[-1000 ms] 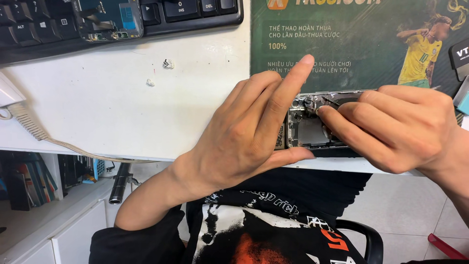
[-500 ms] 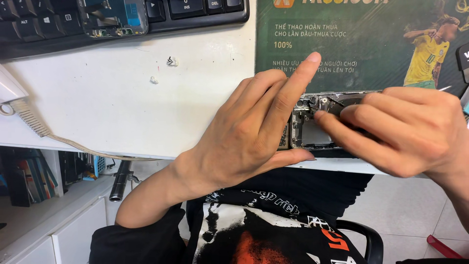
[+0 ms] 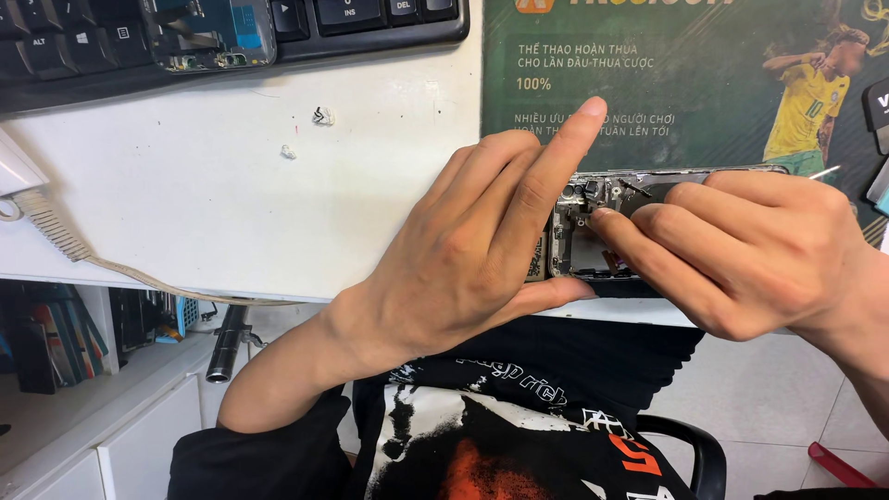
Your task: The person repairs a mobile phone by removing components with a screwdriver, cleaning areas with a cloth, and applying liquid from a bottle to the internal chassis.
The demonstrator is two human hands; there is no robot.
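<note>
Little has shifted since the earlier frames: both hands stay on the opened phone [image 3: 602, 227]. Its long axis runs left to right along the near edge of the white tabletop [image 3: 231, 213], over a green mat [image 3: 667, 102]. Left hand [image 3: 482, 245] cups its left end, fingers pressed together, index raised. Right hand [image 3: 741, 250] pinches a thin tool against its innards. A keyboard [image 3: 370, 23] lies far behind.
</note>
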